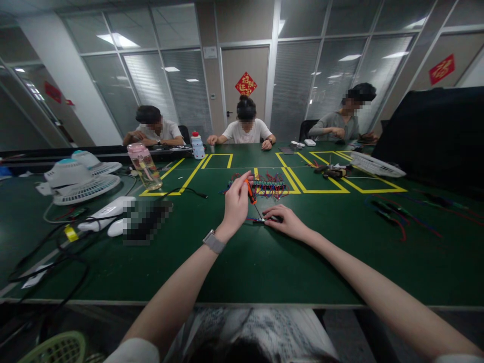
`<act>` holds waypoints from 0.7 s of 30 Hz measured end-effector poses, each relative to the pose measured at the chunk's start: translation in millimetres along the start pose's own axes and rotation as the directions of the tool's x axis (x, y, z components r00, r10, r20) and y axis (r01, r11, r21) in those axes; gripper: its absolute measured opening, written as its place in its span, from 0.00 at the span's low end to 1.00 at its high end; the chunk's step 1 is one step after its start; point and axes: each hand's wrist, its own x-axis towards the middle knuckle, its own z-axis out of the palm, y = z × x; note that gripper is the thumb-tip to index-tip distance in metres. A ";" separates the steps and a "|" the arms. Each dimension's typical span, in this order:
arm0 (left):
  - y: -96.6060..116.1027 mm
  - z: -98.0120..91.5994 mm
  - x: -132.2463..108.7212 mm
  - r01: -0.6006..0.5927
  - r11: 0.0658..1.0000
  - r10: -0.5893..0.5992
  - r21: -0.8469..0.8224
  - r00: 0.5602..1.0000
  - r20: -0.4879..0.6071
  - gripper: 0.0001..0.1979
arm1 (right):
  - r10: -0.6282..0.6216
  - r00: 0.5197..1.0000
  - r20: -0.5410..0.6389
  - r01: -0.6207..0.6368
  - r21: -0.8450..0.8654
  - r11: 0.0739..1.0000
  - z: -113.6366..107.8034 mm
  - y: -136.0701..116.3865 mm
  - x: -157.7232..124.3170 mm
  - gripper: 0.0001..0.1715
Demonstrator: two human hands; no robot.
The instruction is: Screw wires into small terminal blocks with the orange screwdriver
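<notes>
My left hand [236,204] grips a small orange-handled screwdriver [251,194], held nearly upright with its tip down on a small dark connector part [260,220] on the green table [242,262]. My right hand [285,219] lies flat on the table and pins that part with its fingertips. A red and blue wire runs out from the part. Just beyond the hands lies a pile of red, blue and black wired parts [268,185].
Three people sit at the far edge of the table. A pink-lidded bottle [144,166], two white fans [81,179], cables and a white device [108,212] are on the left. A keyboard [376,165], tools and loose wires [393,214] are on the right.
</notes>
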 end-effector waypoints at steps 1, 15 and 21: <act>0.1 -0.1 -0.2 -0.002 1.000 0.002 -0.005 1.000 0.010 0.15 | 0.000 1.000 0.000 0.000 0.002 1.000 0.2 0.3 0.0 0.06; 2.4 -0.4 -1.6 -0.048 0.995 0.046 0.090 0.998 0.034 0.16 | -0.005 1.000 -0.008 0.005 0.001 1.000 -1.3 -2.9 -0.3 0.06; 5.6 -1.8 -2.1 -0.039 0.991 0.037 0.130 0.999 0.023 0.14 | -0.003 1.000 -0.003 0.003 0.000 1.000 -1.0 -2.7 0.1 0.06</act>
